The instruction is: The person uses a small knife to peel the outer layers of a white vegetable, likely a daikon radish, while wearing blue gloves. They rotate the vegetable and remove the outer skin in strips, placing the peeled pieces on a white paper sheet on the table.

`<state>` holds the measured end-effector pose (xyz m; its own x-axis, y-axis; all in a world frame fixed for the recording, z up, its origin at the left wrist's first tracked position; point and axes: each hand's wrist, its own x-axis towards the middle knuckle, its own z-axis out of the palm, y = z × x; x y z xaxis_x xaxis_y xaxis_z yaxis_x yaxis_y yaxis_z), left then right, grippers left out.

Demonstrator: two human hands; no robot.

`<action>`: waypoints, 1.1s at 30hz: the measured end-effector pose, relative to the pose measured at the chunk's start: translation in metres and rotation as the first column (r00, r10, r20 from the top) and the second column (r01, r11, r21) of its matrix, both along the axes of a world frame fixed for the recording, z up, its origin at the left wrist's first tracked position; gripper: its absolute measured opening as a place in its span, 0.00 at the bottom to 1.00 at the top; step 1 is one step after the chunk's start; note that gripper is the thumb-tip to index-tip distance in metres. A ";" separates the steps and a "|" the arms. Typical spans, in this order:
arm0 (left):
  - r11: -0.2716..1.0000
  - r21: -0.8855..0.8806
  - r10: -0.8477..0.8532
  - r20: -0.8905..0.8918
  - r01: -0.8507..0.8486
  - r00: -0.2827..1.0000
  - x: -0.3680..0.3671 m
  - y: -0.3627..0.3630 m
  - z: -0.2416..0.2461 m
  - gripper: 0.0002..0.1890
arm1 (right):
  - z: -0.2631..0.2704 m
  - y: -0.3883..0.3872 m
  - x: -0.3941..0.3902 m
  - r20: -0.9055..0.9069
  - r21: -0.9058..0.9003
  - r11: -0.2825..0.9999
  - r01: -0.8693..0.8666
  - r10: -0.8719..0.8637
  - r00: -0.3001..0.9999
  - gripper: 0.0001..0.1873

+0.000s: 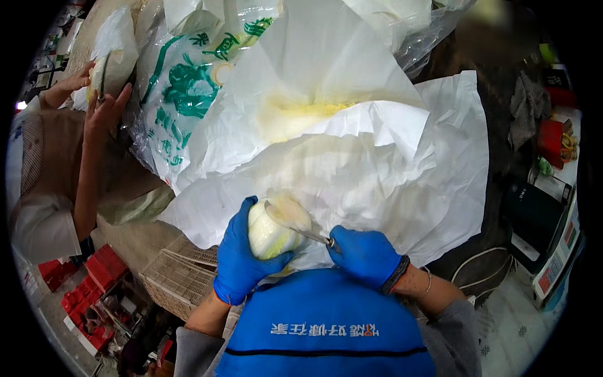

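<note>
My left hand (238,257), in a blue glove, cups a pale head of cabbage (268,238), apparently napa, with the thumb along its near side. The cabbage's whitish stem end faces up and to the right. A blue-gloved fist, my right hand (365,257), grips a small knife (312,234) whose handle is mostly hidden in the fingers. The knife's blade lies against the cut stem end. Beneath both hands spreads crumpled white paper (330,160). Further up, a yellowish patch (311,110) shows at a fold of the paper.
A clear plastic bag (188,89) with green print lies at upper left. Beyond it, a co-worker's hands (101,101) hold a paper-wrapped item (113,56). A woven plastic basket (179,273) stands at lower left. On the right are a dark device (534,212) and a looped cable (480,264).
</note>
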<state>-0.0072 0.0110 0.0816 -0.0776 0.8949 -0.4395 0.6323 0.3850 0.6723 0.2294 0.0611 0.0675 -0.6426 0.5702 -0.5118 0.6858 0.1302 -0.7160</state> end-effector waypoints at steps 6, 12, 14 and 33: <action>0.999 0.039 -0.001 -0.006 0.002 1.000 0.000 0.006 -0.001 0.54 | -0.020 0.013 -0.021 -0.053 0.110 0.994 0.027 -0.021 0.998 0.09; 0.994 0.113 -0.005 -0.025 0.007 1.000 0.002 0.005 -0.001 0.52 | -0.014 0.005 -0.003 0.152 -0.069 0.998 0.006 0.004 0.988 0.12; 0.992 0.124 -0.009 -0.043 0.014 0.999 0.003 0.000 -0.002 0.51 | -0.036 0.003 -0.010 0.121 0.022 1.000 0.009 -0.011 0.993 0.13; 0.906 0.398 -0.202 0.706 -0.145 0.679 -0.019 0.000 0.024 0.52 | 0.066 -0.002 -0.026 -0.526 -0.344 0.842 0.415 -0.539 0.658 0.31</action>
<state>-0.0264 0.0108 0.1059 0.1341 0.9900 0.0437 -0.1109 -0.0289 0.9934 0.2038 0.0592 0.1333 -0.5076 0.8225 -0.2565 0.0552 -0.2661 -0.9624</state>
